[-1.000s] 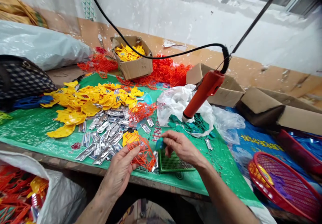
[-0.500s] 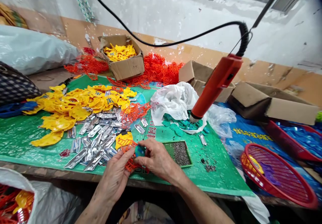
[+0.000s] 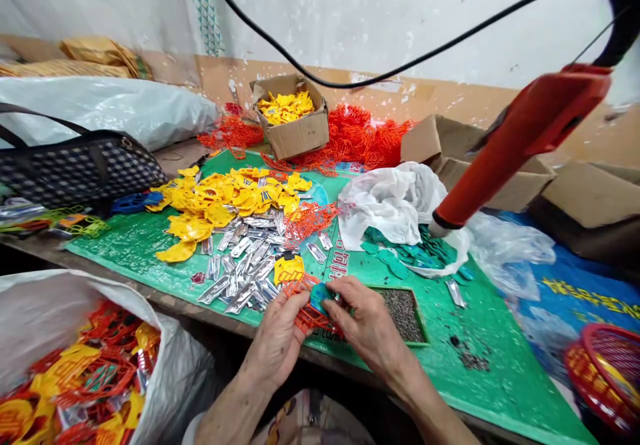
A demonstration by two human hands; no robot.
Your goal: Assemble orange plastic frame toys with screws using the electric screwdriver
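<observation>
My left hand (image 3: 280, 335) is closed on an orange-red plastic lattice piece (image 3: 311, 318) at the table's front edge. My right hand (image 3: 373, 325) pinches the edge of a round teal plastic disc (image 3: 320, 294), which lies against the lattice piece. The fingertips hide whether anything small is between them. Just beyond the hands is a yellow plastic piece (image 3: 289, 270), beside a heap of shiny metal strips (image 3: 245, 278). A green tray of small screws (image 3: 403, 311) sits right of my right hand. Upper right, a red electric screwdriver (image 3: 515, 145) hangs tip down.
Yellow plastic parts (image 3: 220, 198) are piled at the left. A white cloth bag (image 3: 385, 205) spills teal discs. Behind stand a cardboard box (image 3: 300, 135) and orange netting (image 3: 360, 135). A white sack (image 3: 185, 345) of mixed parts is lower left; a red basket (image 3: 607, 371) is lower right.
The view has swung left, so the table's contents appear further right and more of the sack and checked bag shows. Both hands keep hold of the lattice piece and disc.
</observation>
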